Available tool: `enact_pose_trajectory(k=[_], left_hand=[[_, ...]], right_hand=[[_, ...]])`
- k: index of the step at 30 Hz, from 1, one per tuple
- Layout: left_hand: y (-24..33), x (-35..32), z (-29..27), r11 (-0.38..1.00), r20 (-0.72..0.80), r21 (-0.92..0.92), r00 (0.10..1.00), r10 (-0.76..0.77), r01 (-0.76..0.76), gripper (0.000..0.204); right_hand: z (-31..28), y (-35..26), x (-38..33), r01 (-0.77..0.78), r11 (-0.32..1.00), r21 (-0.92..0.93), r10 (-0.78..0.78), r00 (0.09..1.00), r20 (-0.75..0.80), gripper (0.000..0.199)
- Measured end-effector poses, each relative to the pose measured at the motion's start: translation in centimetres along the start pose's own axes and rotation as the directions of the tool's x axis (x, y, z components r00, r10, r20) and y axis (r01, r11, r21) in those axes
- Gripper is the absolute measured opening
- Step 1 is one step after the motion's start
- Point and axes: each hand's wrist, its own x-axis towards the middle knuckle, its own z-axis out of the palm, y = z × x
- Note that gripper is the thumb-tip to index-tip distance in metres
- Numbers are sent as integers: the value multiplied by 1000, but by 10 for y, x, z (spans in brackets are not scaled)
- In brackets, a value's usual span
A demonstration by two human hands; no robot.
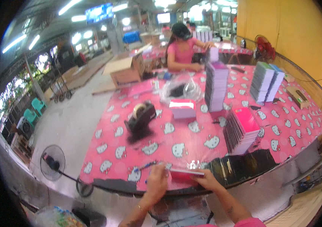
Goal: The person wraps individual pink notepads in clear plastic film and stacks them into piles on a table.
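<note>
Just over the table's near edge, a thin notebook [185,174] with a pink side is tilted up, its pale edge toward me. My right hand [207,180] grips its right end, thumb on top. My left hand [158,182] is at the left end with fingers curled together; what they pinch is blurred. Beside that hand a blue pen-like thing [147,165] lies on the pink patterned tablecloth [180,149]. To the right, a fanned stack of pink spiral notebooks [242,130] stands near a dark worn patch [240,166] of the table.
Farther off are a low notebook stack [183,109], a tall stack [216,89], green [262,81] and blue [276,84] stacks, a tape dispenser [141,117] and a clear plastic bag [189,90]. Across the table a person [183,53] handles notebooks. A cardboard box [125,73] and fan [52,162] stand left.
</note>
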Motion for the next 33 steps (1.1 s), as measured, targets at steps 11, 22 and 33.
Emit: enact_pose_trajectory(k=[11, 22, 33], left_hand=[[7, -4, -14, 992, 58, -99, 995, -78, 83, 17], [-3, -4, -5, 996, -34, -87, 999, 32, -35, 16], [5, 13, -22, 987, 162, -162, 986, 29, -2, 15]], right_hand=[[1, -2, -5, -17, 993, 118, 22, 999, -44, 27], [0, -3, -4, -23, 997, 79, 24, 1000, -13, 29], [0, -2, -5, -30, 993, 110, 32, 999, -9, 24]])
